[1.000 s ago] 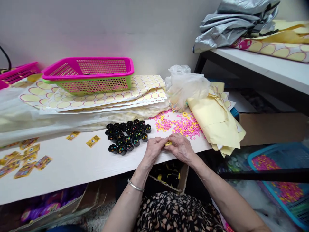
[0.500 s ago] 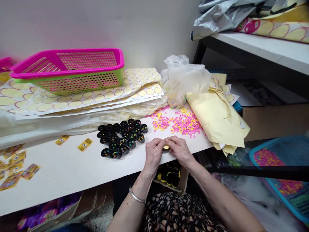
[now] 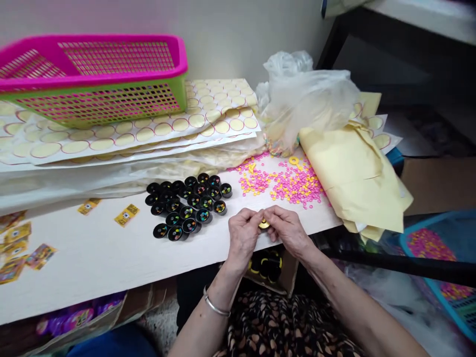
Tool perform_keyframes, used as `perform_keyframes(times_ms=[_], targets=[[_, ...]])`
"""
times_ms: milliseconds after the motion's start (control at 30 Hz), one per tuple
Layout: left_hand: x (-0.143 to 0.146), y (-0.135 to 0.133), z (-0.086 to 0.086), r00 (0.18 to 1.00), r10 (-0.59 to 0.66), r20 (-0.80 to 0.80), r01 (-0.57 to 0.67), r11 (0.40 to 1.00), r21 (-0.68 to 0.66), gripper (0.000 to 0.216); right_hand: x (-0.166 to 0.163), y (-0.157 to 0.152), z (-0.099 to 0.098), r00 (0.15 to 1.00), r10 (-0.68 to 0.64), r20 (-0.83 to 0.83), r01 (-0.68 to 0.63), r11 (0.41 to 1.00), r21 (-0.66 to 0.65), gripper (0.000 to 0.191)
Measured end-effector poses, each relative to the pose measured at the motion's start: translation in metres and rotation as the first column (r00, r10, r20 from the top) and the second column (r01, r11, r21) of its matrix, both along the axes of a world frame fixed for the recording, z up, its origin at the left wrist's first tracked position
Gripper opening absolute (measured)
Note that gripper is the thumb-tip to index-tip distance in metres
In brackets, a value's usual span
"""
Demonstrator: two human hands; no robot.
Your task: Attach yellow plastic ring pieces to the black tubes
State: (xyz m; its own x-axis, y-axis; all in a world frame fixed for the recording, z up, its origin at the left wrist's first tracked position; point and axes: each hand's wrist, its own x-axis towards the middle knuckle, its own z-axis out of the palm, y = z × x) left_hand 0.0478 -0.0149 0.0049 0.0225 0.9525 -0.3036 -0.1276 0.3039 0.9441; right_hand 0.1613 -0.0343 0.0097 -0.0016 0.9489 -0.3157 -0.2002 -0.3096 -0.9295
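White surface (image 3: 111, 253) against a wall, carrying a pink basket (image 3: 92, 74) resting on sheets; black cups (image 3: 188, 203) holding coloured bits; both hands (image 3: 243, 233) (image 3: 288, 230) pinching a yellow disc (image 3: 264, 224) at the front edge

Bare table (image 3: 100, 253) leftward; black caps (image 3: 188, 203) and beads (image 3: 286, 181) just ahead

Left hand (image 3: 243, 233) and right hand (image 3: 286, 229) together, fingertips pinched, forearms angled inward
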Motion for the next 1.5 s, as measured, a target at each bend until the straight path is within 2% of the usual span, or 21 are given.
perform_keyframes(times_ms=[100, 267, 433, 567, 667, 733, 833, 933, 1000, 1133, 1233, 1400, 1500], targets=[[-0.001, 0.002, -0.002, 0.998, -0.019, 0.058, 0.021, 0.999, -0.026, 0.027, 0.004, -0.001, 0.005, 0.995, 0.101, -0.009, -0.101, 0.995, 0.013, 0.025], [0.0, 0.007, 0.0, 0.999, -0.035, 0.019, 0.035, 0.999, 0.008, 0.028, 0.002, 0.003, 0.012, 0.997, 0.071, 0.011, -0.071, 0.997, 0.013, 0.024], [-0.009, 0.001, 0.0, 0.997, -0.075, -0.03, 0.076, 0.996, 0.047, 0.032, -0.001, 0.001, 0.009, 0.996, 0.065, -0.057, -0.064, 0.998, 0.025, 0.034], [-0.025, -0.004, -0.001, 0.961, -0.273, 0.053, 0.262, 0.953, 0.15, 0.022, -0.004, -0.001, 0.004, 0.996, -0.044, -0.076, 0.049, 0.997, 0.061, 0.036], [-0.025, -0.008, 0.002, 0.929, -0.37, -0.022, 0.365, 0.902, 0.232, 0.039, -0.006, -0.008, 0.005, 0.99, -0.115, -0.08, 0.122, 0.988, 0.091, 0.034], [-0.019, -0.013, 0.004, 0.933, -0.32, -0.164, 0.355, 0.889, 0.289, 0.034, -0.004, -0.016, 0.009, 0.991, -0.127, -0.045, 0.132, 0.983, 0.125, 0.029], [-0.01, -0.022, 0.007, 0.943, -0.192, -0.272, 0.292, 0.87, 0.397, 0.021, 0.007, -0.034, 0.016, 0.999, -0.037, -0.017, 0.04, 0.98, 0.193, 0.026], [-0.009, -0.033, 0.015, 0.937, -0.153, -0.315, 0.306, 0.794, 0.525, 0.022, 0.025, -0.053, 0.017, 0.986, 0.018, -0.167, 0.017, 0.978, 0.208, 0.04], [-0.011, -0.04, 0.021, 0.921, -0.151, -0.359, 0.348, 0.731, 0.587, 0.023, 0.034, -0.063, 0.013, 0.953, 0.052, -0.299, 0.006, 0.982, 0.191, 0.04], [-0.009, -0.052, 0.031, 0.898, -0.13, -0.419, 0.401, 0.632, 0.663, 0.027, 0.036, -0.078, 0.006, 0.853, 0.217, -0.474, -0.153, 0.973, 0.17, 0.041], [-0.005, -0.059, 0.037, 0.851, -0.065, -0.521, 0.461, 0.566, 0.683, 0.031, 0.031, -0.082, 0.008, 0.871, 0.256, -0.419, -0.185, 0.962, 0.202, 0.043], [0.0, -0.069, 0.043, 0.776, -0.032, -0.629, 0.574, 0.448, 0.686, 0.021, 0.034, -0.087, 0.016, 0.963, 0.235, -0.132, -0.194, 0.944, 0.266, 0.047], [0.001, -0.074, 0.039, 0.748, -0.03, -0.663, 0.623, 0.374, 0.687, 0.017, 0.04, -0.092, 0.017, 0.966, 0.226, -0.126, -0.194, 0.954, 0.229, 0.049]])
